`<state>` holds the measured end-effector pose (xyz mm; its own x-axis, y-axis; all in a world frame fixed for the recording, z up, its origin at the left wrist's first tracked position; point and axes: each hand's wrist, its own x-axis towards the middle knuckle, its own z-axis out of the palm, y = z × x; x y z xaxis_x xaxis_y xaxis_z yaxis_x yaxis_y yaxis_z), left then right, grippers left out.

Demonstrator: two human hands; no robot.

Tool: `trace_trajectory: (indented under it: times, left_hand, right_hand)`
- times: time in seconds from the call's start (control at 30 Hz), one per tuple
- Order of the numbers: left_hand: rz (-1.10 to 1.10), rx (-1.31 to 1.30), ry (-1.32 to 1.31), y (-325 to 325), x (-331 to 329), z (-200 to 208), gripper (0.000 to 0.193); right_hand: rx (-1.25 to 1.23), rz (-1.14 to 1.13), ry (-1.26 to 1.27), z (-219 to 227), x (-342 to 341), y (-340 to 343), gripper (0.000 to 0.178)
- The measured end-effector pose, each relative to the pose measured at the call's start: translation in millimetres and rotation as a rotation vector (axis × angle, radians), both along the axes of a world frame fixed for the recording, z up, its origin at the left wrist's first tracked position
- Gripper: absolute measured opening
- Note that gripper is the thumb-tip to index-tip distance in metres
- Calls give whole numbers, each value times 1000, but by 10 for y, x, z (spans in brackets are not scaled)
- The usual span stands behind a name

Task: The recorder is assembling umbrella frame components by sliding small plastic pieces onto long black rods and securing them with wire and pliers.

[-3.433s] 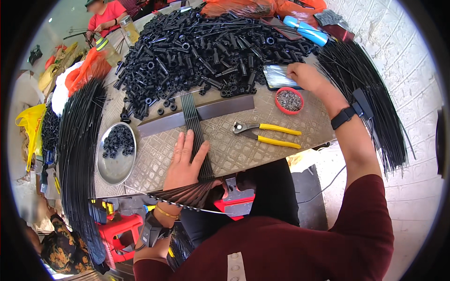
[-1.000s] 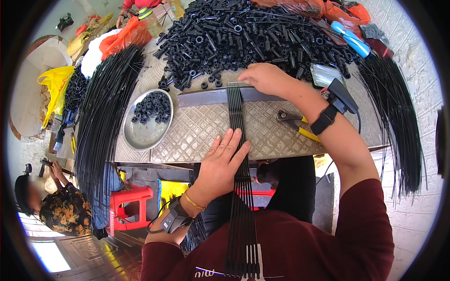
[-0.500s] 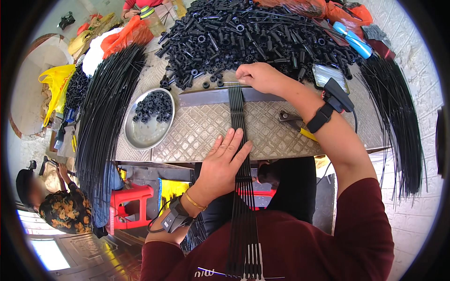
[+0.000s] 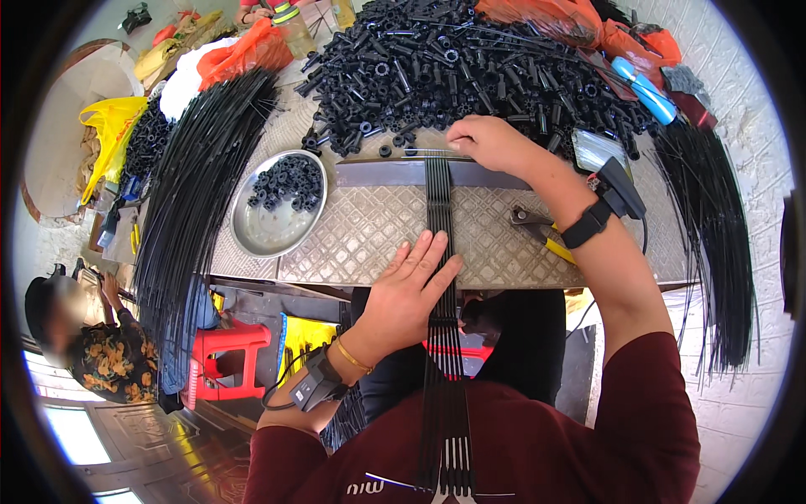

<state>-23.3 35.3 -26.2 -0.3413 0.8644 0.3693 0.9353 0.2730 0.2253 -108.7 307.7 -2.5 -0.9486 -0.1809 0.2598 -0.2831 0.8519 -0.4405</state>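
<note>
A flat row of thin black rods (image 4: 438, 189) runs from the far side of the table over its near edge and down my front. Across them my left hand (image 4: 407, 290) lies flat, fingers stretched and slightly spread. At the rods' far ends, my right hand (image 4: 495, 144) is closed in a pinch on a thin straight wire (image 4: 426, 152), which lies crosswise over the tips. Beneath that end of the rods is a long grey metal bar (image 4: 378, 174). Pliers with yellow handles (image 4: 560, 249) rest on the patterned tabletop (image 4: 353, 239) under my right forearm.
Small black rings sit in a round metal bowl (image 4: 273, 241) at left. Black plastic parts (image 4: 470, 71) heap up at the back. Bundles of long black rods (image 4: 197, 168) hang over both sides. A red stool (image 4: 231, 353) and another person (image 4: 109, 361) are at lower left.
The whole view has shifted slightly to the right. My left hand stays flat on the rods; my right hand keeps its pinch at their far ends, with more of the wire showing.
</note>
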Motion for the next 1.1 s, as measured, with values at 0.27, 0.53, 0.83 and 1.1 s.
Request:
trace_trajectory:
  times: [0.27, 0.53, 0.83, 1.1]
  left_hand:
    - [1, 1, -51, -83, 23, 68, 70]
    - [-39, -51, 80, -18, -9, 57, 60]
    - [-129, -134, 23, 135, -563, 590, 62]
    - [-332, 6, 193, 553, -1026, 158, 34]
  right_hand:
    - [61, 469, -357, 798, 1465, -621, 69]
    - [-47, 543, -52, 484, 1813, -1239, 30]
    - [16, 519, -39, 646, 1891, -1127, 24]
    - [-123, 484, 49, 912, 2081, -929, 14]
